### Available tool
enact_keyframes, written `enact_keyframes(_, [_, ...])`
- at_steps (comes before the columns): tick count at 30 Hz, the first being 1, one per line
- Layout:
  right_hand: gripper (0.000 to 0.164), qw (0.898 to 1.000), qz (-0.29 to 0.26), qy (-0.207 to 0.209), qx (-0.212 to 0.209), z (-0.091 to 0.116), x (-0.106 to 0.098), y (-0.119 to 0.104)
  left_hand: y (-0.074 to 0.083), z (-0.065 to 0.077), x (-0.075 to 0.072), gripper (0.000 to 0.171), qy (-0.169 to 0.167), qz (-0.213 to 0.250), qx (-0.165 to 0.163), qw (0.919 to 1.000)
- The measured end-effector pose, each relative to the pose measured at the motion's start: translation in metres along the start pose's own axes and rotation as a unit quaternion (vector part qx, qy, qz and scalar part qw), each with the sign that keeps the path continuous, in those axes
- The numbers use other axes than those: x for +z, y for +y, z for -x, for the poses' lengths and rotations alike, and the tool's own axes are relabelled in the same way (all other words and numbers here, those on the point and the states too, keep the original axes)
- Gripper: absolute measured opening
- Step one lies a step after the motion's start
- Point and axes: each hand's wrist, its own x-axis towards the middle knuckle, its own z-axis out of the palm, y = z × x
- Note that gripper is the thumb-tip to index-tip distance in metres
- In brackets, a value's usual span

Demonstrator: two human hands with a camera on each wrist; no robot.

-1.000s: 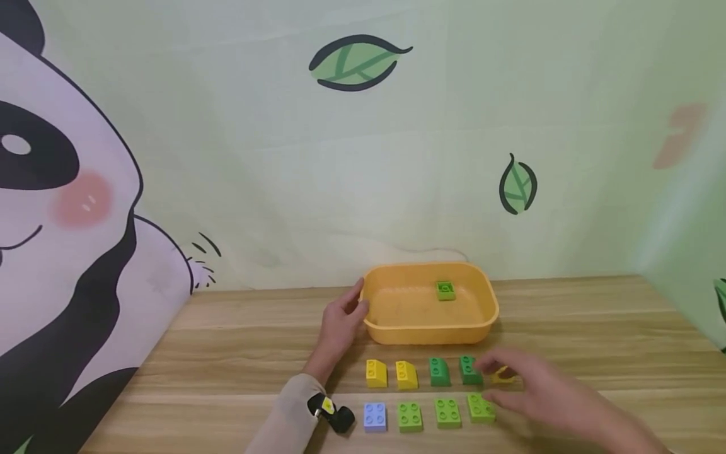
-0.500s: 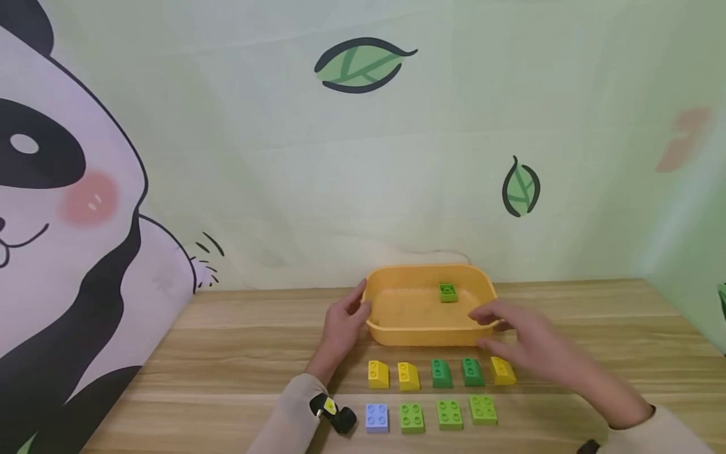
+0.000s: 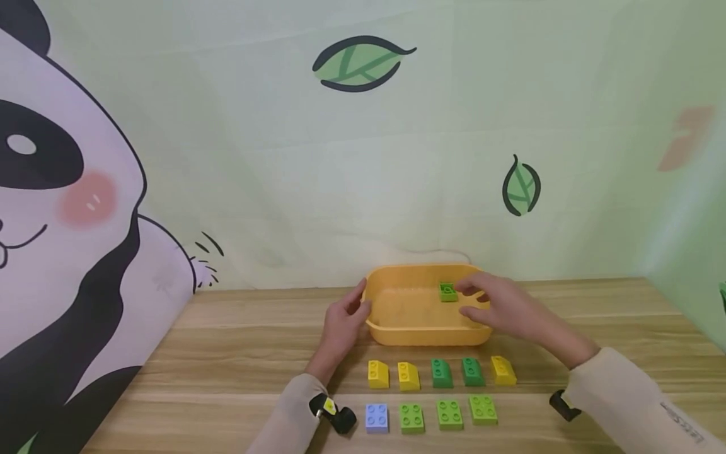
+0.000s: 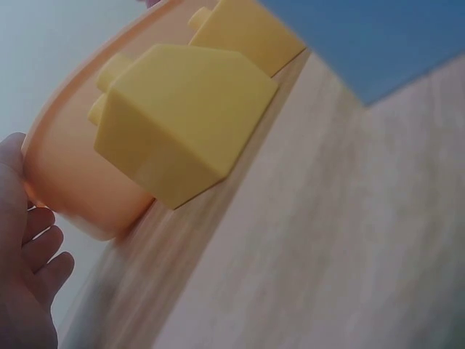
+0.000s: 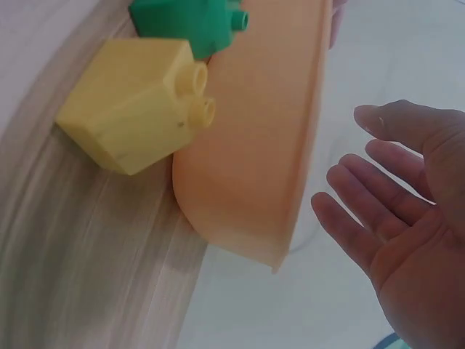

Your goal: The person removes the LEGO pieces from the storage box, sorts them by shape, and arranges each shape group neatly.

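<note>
A yellow plastic bin stands at the back of the table, with a light green building block inside toward the far wall. My left hand holds the bin's left end, thumb at the rim; its other fingers are partly hidden. Over the bin's right side, my right hand has its fingers loosely bent and apart, near the green block. The right wrist view shows this hand holding nothing. In front of the bin lies a row of sloped blocks, including a yellow one and a dark green one.
A nearer row holds a blue block and light green blocks. Another yellow sloped block lies before the bin's left half. Behind the bin rises a printed wall cloth. Wooden tabletop extends to both sides.
My right hand has moved from beside the block rows up and left to over the bin's right side. My left hand stays at the bin's left end. The blocks look unmoved.
</note>
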Motion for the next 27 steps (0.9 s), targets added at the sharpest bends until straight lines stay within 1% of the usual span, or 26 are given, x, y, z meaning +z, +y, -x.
enact_keyframes(8, [0.034, 0.999, 0.003, -0.031, 0.023, -0.021, 0.008, 0.011, 0.002, 0.001, -0.001, 0.049, -0.006, -0.009, -0.004, 0.9999])
enact_keyframes(16, [0.036, 0.997, 0.039, -0.051, 0.039, -0.04, 0.015, 0.021, -0.001, -0.001, 0.0, 0.048, 0.0, 0.003, -0.001, 1.0])
enact_keyframes(21, [0.037, 0.996, 0.054, -0.062, 0.029, -0.048, 0.018, 0.029, -0.001, 0.0, 0.0, 0.049, 0.003, 0.009, 0.0, 1.0])
enact_keyframes(27, [0.036, 0.996, 0.055, -0.072, 0.017, -0.054, 0.022, 0.037, -0.001, 0.0, 0.0, 0.048, 0.005, -0.001, -0.001, 1.0])
